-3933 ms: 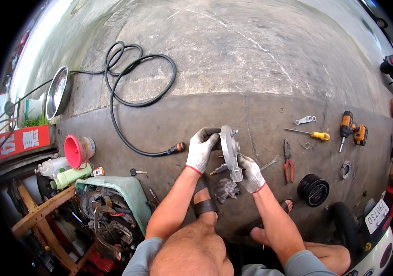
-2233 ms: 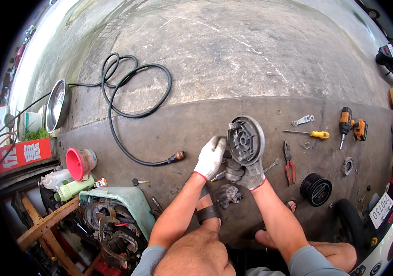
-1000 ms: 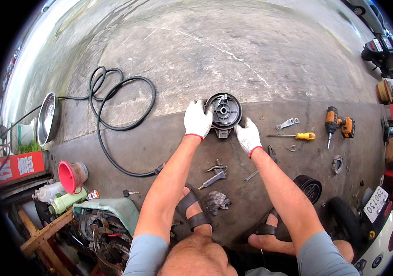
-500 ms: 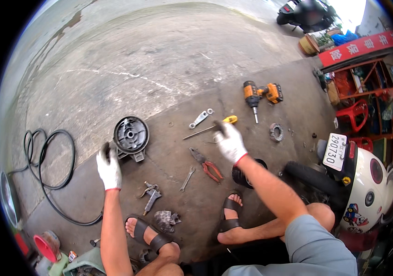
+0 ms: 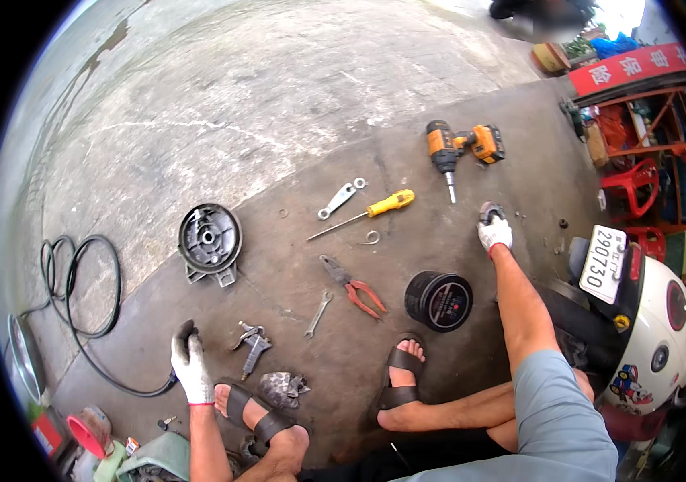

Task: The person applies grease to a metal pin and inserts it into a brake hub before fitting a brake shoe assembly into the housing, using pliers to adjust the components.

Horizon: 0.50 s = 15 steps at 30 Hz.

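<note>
- At the right of the scene, on a grey floor (image 5: 423,241), the right hand (image 5: 496,234), in a white glove with dark fingertips, reaches down to a ring (image 5: 490,210).
- The ring lies at the fingertips, on the far side of the palm, partly hidden. It looks round, so no long axis shows. How tightly the fingers hold it, I cannot tell.
- Well apart, at near left, is the left hand (image 5: 191,363), also gloved, fingers loosely spread, holding nothing that shows; a blow gun (image 5: 255,347) lies just to its right.
- Farther than the left hand sits a round housing (image 5: 211,240), hollow side up, its feet toward the near side.
- Between the hands lie pliers (image 5: 352,286), a wrench (image 5: 319,314) and a screwdriver (image 5: 383,206), its tip pointing near left.
- Around the right hand, a driver (image 5: 444,149) stands far left, a black tin (image 5: 439,300) near left, and a scooter (image 5: 650,333) bounds the near right; the wider gap runs left, between driver and tin.
</note>
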Motion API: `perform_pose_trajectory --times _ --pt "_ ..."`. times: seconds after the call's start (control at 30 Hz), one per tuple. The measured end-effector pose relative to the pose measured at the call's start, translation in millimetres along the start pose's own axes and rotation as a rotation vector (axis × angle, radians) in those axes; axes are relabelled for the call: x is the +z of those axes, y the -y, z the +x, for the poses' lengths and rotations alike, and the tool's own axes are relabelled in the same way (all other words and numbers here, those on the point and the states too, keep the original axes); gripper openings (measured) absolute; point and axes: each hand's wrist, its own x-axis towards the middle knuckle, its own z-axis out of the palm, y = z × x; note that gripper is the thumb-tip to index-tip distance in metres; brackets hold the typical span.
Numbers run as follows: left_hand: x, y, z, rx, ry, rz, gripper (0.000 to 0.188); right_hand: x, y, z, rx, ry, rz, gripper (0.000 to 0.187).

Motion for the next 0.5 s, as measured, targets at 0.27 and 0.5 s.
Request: perform_pose_trajectory --times 0.27,0.5 --pt "27 -47 -9 0.066 0.109 -0.007 0.023 -45 -11 -8 -0.097 -0.008 -0.118 0.049" --pt "45 -70 -16 0.141 0.166 -0.121 0.022 -135 9 8 -0.490 0.336 0.736 0.027"
